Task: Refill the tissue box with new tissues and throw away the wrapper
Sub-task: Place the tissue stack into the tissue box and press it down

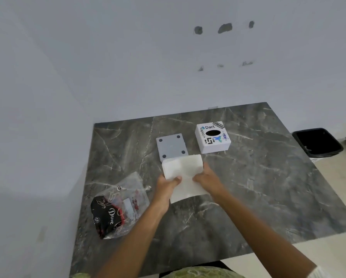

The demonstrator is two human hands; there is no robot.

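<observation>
Tissues (pixel 183 173): white stack at frame centre, held over the marble table (pixel 258 187).
Left hand (pixel 167 186): fingers clamped on stack's left edge, thumb on top.
Right hand (pixel 207 179): fingers closed on right edge.
Tissue box (pixel 212 140): upper right of centre, opening up.
Wrapper (pixel 119 205): lower left, crumpled; contents unclear.
Fingertips: hidden beneath stack.

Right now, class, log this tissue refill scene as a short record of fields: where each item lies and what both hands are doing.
surface: dark marble table
tissue stack: white, held over the table by both hands
left hand: grips the stack's left side
right hand: grips its right side
tissue box: white, stickered, oval opening on top, far right of the stack
base plate: grey, flat, beside the box
wrapper: emptied, lying at left
bin: black, beyond the table's right edge
</observation>
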